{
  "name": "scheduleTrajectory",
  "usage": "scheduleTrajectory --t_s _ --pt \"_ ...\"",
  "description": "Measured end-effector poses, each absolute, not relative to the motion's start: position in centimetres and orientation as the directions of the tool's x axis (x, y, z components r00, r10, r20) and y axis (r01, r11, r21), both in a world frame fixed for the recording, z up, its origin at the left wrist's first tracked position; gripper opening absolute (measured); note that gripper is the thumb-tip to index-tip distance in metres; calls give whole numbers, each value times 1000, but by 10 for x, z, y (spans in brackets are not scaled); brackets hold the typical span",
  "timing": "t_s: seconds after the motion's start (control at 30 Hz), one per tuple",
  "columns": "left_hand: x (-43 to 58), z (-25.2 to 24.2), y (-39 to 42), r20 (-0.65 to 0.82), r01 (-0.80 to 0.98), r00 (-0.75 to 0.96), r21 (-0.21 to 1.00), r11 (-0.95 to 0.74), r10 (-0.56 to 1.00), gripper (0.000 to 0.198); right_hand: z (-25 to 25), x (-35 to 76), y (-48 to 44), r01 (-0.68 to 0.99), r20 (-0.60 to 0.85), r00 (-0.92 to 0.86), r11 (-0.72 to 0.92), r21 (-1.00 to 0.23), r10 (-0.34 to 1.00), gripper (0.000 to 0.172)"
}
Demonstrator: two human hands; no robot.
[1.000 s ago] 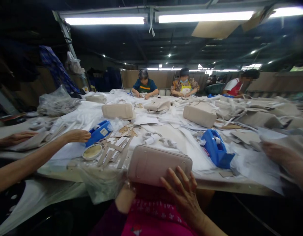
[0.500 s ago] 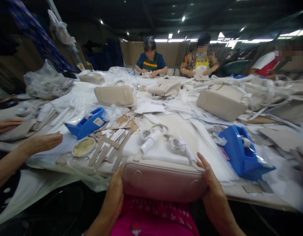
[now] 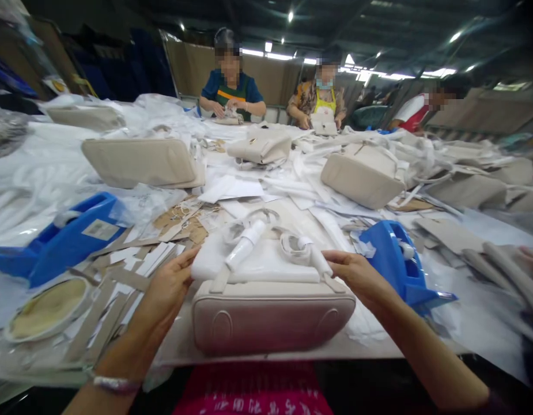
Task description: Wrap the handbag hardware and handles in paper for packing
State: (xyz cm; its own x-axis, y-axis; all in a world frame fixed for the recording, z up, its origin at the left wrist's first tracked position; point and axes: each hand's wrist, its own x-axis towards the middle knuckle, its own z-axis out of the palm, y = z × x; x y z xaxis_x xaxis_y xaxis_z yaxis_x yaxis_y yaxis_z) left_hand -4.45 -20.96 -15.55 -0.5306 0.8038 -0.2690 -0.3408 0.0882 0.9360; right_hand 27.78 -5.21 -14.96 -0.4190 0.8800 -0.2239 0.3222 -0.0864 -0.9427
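A beige backpack [image 3: 272,320] lies at the table's front edge, its base towards me. A white sheet [image 3: 279,272] covers its upward side. Its two straps are partly wrapped in white; the left strap [image 3: 220,278] and the right strap [image 3: 331,282] coil over the sheet. My left hand [image 3: 169,288] grips the bag's left side at the sheet's edge, fingertips partly hidden. On the opposite side, my right hand [image 3: 352,274] has its fingers bent against the bag near the right strap. Both hands look closed on its sides.
Blue tape dispensers stand at left [image 3: 71,236] and right [image 3: 402,265]. A round dish of yellowish material [image 3: 50,308] sits among card strips [image 3: 114,308]. Other beige bags [image 3: 139,161] lie farther back. Co-workers sit across the table; another person's hand [image 3: 532,262] shows at far right.
The backpack has gone from above my lap onto the table's edge. My hands have shifted from its base corners to its sides farther up. The view has moved closer and turned right.
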Motion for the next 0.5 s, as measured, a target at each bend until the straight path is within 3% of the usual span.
scheduleTrajectory --t_s 0.1,0.3,0.5 --pt "-59 -153 -191 -333 -375 -367 907 189 868 54 -146 263 -32 388 -286 -500 -83 -918 817 42" --pt "-69 -146 -173 -306 -241 -147 933 266 941 60 -136 238 -21 368 -289 -672 -30 -929 682 46" --pt "-72 -142 -157 -205 9 -116 978 207 972 43 -137 236 -3 465 -204 -713 234 -854 671 26"
